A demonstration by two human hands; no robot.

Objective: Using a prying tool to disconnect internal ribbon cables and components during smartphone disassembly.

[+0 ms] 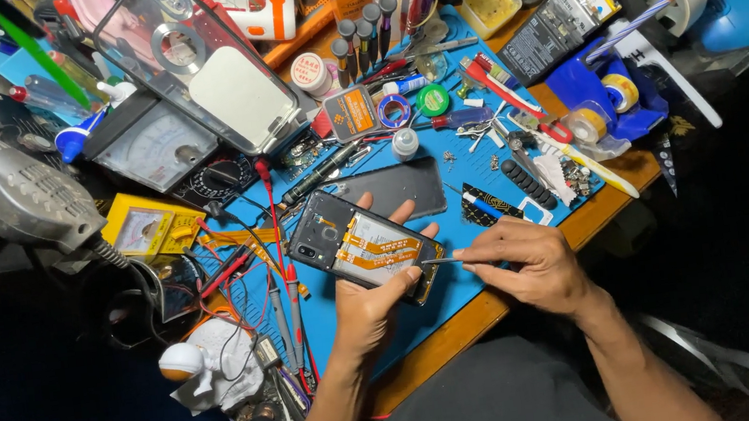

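- Cradling an opened phone [363, 249] from below in the left hand [374, 306], fingers [401, 211] curled round its far edge, orange flex cables facing up, above the blue mat [460, 297] on the table [602, 209].
- Pinching a thin metal tool [441, 260] in the right hand [531, 263], fingers clenched on it, tip touching the phone's right end.
- Lying just behind the phone: a dark back cover [402, 187].
- Resting to the left: red probe leads [283, 277] and a yellow meter [151, 225].
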